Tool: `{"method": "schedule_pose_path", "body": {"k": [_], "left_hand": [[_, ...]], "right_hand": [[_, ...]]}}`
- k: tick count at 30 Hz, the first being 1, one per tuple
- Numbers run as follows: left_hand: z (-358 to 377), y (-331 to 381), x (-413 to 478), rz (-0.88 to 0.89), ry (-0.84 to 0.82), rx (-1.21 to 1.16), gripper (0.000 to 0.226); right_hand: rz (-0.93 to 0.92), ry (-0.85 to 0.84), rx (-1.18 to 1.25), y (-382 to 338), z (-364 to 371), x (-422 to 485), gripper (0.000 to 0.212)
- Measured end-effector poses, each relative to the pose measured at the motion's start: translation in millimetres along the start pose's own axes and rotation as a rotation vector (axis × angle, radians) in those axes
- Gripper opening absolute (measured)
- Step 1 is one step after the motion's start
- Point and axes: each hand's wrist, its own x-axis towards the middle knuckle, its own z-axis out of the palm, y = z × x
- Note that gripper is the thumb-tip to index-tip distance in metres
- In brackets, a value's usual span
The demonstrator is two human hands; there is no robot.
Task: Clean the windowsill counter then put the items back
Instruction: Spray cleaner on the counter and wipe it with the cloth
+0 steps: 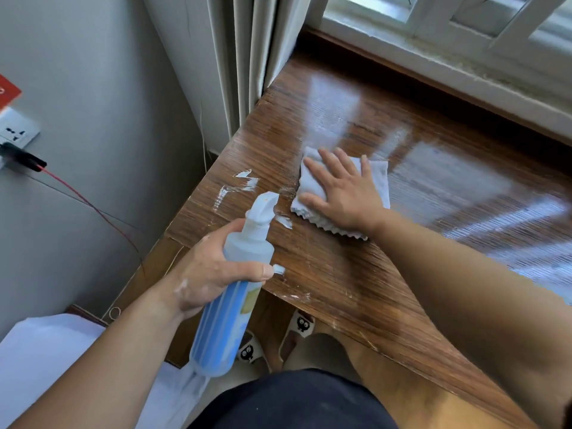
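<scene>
The right hand (343, 193) presses flat, fingers spread, on a pale blue cloth (376, 178) (zigzag-edged) on the glossy wooden windowsill counter (340, 274). At seven o'clock from it, the left hand (210, 267) grips a blue spray bottle (223, 329).

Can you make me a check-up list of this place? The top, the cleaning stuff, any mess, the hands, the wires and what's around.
Surface: wooden counter, glossy, with white smears near its left corner.
Job's things: cloth lies flat on the counter; bottle is held at the counter's front edge.
Clutter: nothing seen.
Hands: left hand grips the bottle; right hand presses flat on the cloth.
Cables: red wire runs down the wall from a plug by the socket.
Surroundings: curtain at the counter's far left corner, window behind it, slippers on the floor below.
</scene>
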Motion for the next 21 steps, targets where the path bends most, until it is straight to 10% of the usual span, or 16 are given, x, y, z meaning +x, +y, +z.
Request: {"method": "schedule_pose_path", "body": {"k": [21], "left_hand": [[-4, -4, 0, -0.018, -0.018, 0.003, 0.055]], "right_hand": [[-0.052, -0.036, -0.028, -39, 26, -121, 0.076]]}}
